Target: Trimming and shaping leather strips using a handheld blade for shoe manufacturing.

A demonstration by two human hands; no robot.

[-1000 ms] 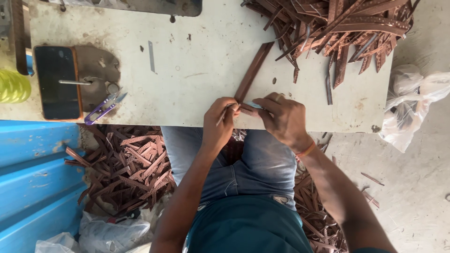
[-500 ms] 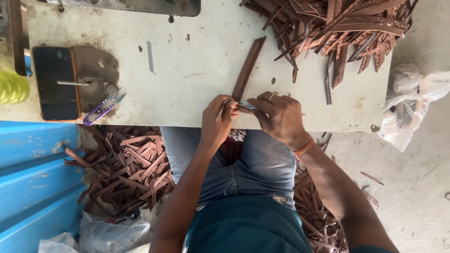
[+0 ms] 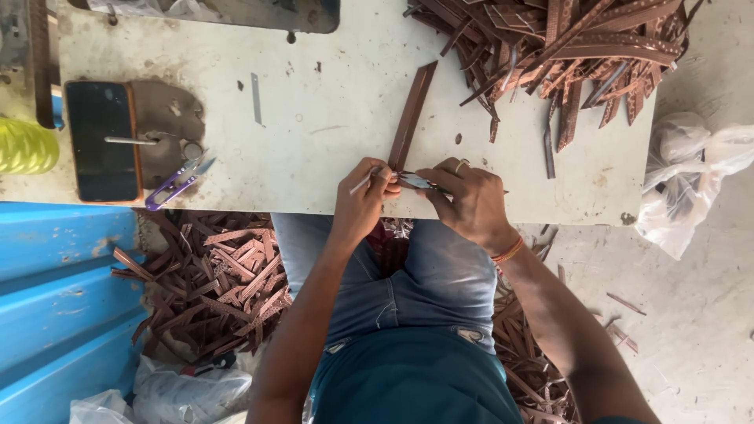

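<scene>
A long brown leather strip (image 3: 411, 116) lies slanted on the white table (image 3: 330, 94), its near end between my hands. My left hand (image 3: 363, 200) pinches that near end and holds a thin pale stick that pokes out to the left. My right hand (image 3: 470, 202), with a ring and an orange wrist band, grips a small metal tool (image 3: 418, 182) whose tip touches the strip's end.
A heap of brown strips (image 3: 565, 55) fills the table's far right. A dark phone (image 3: 98, 141) and purple thread snips (image 3: 177, 184) lie at the left, a yellow object (image 3: 23, 145) beyond them. More strips (image 3: 220, 283) litter the floor; a blue panel (image 3: 63, 298) stands left, plastic bags (image 3: 691, 173) right.
The strip has shifted a little away from me on the table, and both hands have moved with its near end toward the table's edge.
</scene>
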